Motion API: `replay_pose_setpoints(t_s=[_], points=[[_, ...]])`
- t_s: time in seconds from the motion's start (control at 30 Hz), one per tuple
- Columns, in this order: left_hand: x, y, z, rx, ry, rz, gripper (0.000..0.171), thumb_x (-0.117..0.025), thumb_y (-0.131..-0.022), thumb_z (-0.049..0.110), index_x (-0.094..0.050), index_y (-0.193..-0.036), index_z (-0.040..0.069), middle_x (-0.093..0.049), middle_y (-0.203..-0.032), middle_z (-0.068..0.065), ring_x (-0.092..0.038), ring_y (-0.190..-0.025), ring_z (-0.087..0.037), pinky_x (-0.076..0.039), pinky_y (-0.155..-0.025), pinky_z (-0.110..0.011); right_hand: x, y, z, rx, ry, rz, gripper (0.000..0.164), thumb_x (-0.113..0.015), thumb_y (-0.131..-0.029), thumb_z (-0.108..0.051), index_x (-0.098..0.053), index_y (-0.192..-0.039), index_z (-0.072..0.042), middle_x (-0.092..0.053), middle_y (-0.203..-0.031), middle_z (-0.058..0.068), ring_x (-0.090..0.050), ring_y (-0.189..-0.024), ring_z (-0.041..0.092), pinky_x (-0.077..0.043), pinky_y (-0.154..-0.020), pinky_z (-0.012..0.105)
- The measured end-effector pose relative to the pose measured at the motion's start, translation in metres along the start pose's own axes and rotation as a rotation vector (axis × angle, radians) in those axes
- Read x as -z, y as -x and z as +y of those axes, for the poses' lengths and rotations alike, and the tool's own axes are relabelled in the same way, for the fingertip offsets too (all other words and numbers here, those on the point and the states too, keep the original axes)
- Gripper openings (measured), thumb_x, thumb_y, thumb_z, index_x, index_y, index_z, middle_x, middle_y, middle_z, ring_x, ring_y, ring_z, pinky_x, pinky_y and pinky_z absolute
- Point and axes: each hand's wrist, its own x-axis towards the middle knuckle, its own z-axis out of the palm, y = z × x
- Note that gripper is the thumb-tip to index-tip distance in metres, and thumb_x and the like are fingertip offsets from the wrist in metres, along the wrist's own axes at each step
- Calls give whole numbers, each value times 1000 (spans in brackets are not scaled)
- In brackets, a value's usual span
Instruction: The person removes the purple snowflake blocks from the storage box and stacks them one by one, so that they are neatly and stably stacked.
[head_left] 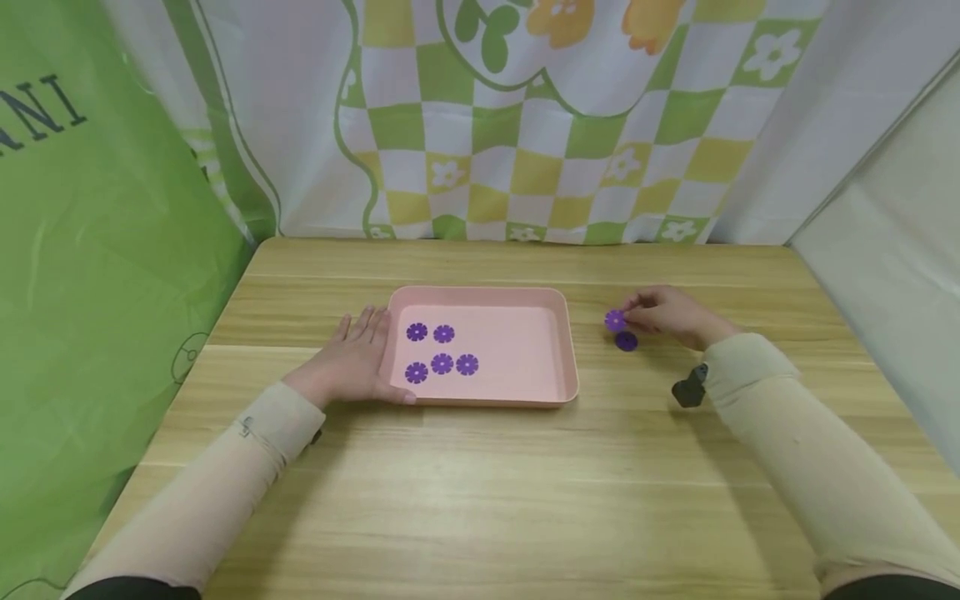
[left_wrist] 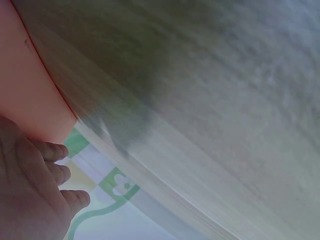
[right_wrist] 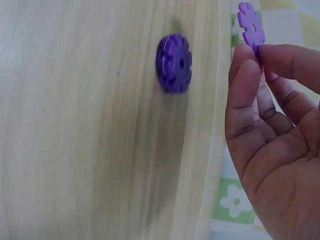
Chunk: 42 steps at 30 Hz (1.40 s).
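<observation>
A shallow pink tray [head_left: 525, 350] lies on the table with several purple notched plastic discs [head_left: 442, 363] flat in its left half. Against the tray's left side rests my left hand [head_left: 352, 362], fingers straight and spread, thumb along the front left corner. In the left wrist view the hand [left_wrist: 32, 185] lies beside the tray's pink wall [left_wrist: 32, 85]. To the right of the tray, my right hand [head_left: 667, 315] pinches one purple disc [right_wrist: 251, 25] by its edge between thumb and fingertips. Just below it on the table sits another, darker purple disc [right_wrist: 175, 64].
The wooden table [head_left: 480, 492] runs back to a checked, flowered curtain [head_left: 540, 167]. A green cloth [head_left: 112, 250] hangs at the left and a pale one [head_left: 892, 208] at the right. A black device [head_left: 690, 388] is on the right wrist.
</observation>
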Motion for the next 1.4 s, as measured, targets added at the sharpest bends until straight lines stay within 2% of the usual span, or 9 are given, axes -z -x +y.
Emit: replay_pose_setpoints(t_s=[0.3, 0.57, 0.73, 1.1, 1.4], points=[[-2, 1, -1, 7, 5, -5, 149, -70, -71, 85, 3, -160, -10, 3, -169, -27, 9, -155, -41, 9, -123, -56, 6, 8, 12, -51, 19, -11, 31, -55, -105, -4, -54, -126, 18, -67, -115, 17, -62, -92, 8, -56, -79, 21], [-2, 0, -3, 1, -4, 2, 149, -68, -71, 86, 2, -160, -10, 4, -169, -27, 8, -155, -42, 8, -123, -56, 7, 7, 20, -81, -7, -19, 31, -55, -105, -4, -54, -127, 18, -67, -102, 7, -61, -85, 10, -56, -74, 23], [-1, -1, -3, 4, 1, 4, 150, -69, -71, 86, 3, -160, -10, 4, -169, -27, 10, -155, -41, 9, -123, -56, 7, 9, 21, -81, -50, -22, 32, -55, -104, -1, -51, -127, 20, -67, -100, 6, -63, -82, 10, -58, -73, 22], [1, 1, -2, 6, 12, -5, 149, -70, -71, 85, 3, -160, -10, 4, -169, -27, 10, -155, -41, 10, -123, -55, 3, 9, 26, -111, -63, -20, 29, -53, -104, 2, -51, -125, 22, -67, -92, 2, -62, -77, 7, -57, -71, 20], [0, 0, -1, 1, 2, 6, 148, -70, -71, 85, 2, -160, -10, 1, -169, -28, 7, -155, -42, 7, -123, -57, 2, 11, 26, -128, -106, -25, 29, -49, -106, 1, -49, -126, 22, -66, -94, 2, -62, -80, 6, -57, -74, 20]])
